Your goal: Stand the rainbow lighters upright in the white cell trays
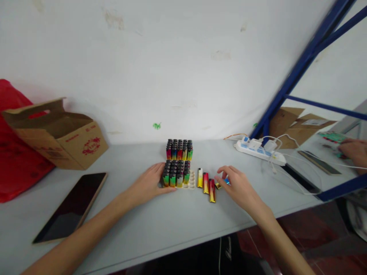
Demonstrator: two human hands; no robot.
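Note:
My left hand [151, 180] grips the left side of a pale tray [192, 180], thumb along its front edge. Rows of upright lighters [176, 173] with black tops and green-to-gold bodies fill most of the tray; pockets at its right side hold none. To the right, three lighters lie on the table: a white-and-gold lighter [200, 178], a red-and-gold lighter [205, 183] and a darker red-and-gold lighter [212, 190]. My right hand [235, 185] hovers with fingers apart over a blue-and-gold lighter [227, 181], which it partly hides; I cannot tell whether they touch.
Behind the tray stands another block of upright lighters [179, 149]. A phone-like black tablet [71, 206], cardboard box [63, 137] and red bag [17, 152] are left. A power strip [259, 152] with cables and a blue metal frame [275, 110] are right; beyond, another person's hand [354, 151].

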